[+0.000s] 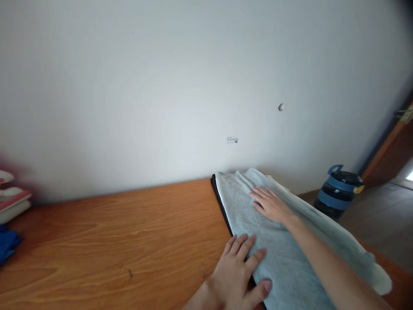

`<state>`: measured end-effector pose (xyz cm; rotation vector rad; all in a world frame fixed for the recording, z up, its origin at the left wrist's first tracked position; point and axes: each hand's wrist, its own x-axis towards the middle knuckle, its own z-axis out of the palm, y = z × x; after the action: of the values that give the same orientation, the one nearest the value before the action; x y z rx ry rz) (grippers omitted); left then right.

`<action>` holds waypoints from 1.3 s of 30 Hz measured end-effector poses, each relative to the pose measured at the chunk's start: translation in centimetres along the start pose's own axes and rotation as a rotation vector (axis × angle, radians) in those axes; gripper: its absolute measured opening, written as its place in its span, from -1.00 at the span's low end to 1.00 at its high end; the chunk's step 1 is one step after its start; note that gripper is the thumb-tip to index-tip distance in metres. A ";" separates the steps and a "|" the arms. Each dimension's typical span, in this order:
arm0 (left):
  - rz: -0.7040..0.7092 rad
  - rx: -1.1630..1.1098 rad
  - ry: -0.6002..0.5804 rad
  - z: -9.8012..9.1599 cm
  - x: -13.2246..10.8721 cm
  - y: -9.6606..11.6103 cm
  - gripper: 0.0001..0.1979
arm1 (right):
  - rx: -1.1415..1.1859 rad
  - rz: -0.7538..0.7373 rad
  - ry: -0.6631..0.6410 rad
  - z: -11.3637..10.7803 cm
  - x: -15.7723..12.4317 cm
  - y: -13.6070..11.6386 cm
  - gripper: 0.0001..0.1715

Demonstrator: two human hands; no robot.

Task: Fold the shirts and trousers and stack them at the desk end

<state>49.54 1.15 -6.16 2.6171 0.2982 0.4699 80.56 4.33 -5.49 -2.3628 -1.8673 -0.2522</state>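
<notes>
A light grey-blue cloth (280,254) lies spread along the right end of the wooden table, with a white edge showing on its right side. Black fabric (221,206) peeks out from under its left edge. My left hand (237,269) rests at that left edge, fingers spread, the fingertips and thumb touching the cloth. Farther back, my right hand (269,203) lies flat on the cloth with its fingers stretched out. Neither hand grips anything. The cloth's near end runs out of view at the bottom.
The wooden table (129,232) meets a white wall (145,86). At the far left are a red and white item (14,202) and a blue cloth (8,243). Beyond the table's right edge stands a black and blue container with a handle (338,191), near a brown door (392,150).
</notes>
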 end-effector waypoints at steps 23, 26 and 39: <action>-0.073 0.180 0.172 -3.5 -9.0 -3.4 -0.75 | -0.128 0.030 0.100 4.5 0.3 -17.8 -0.38; -0.126 0.247 0.199 -5.8 -12.8 -5.6 -0.74 | 0.062 -0.059 0.231 5.1 -0.2 -21.2 -0.45; -0.637 0.384 0.390 -13.6 -23.9 -12.0 -0.58 | 0.536 -0.504 0.377 5.4 -3.8 -37.0 -0.51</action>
<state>20.96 10.26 -7.06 2.5521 1.4143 0.7384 44.00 10.41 -11.91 -1.3801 -1.9858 -0.1898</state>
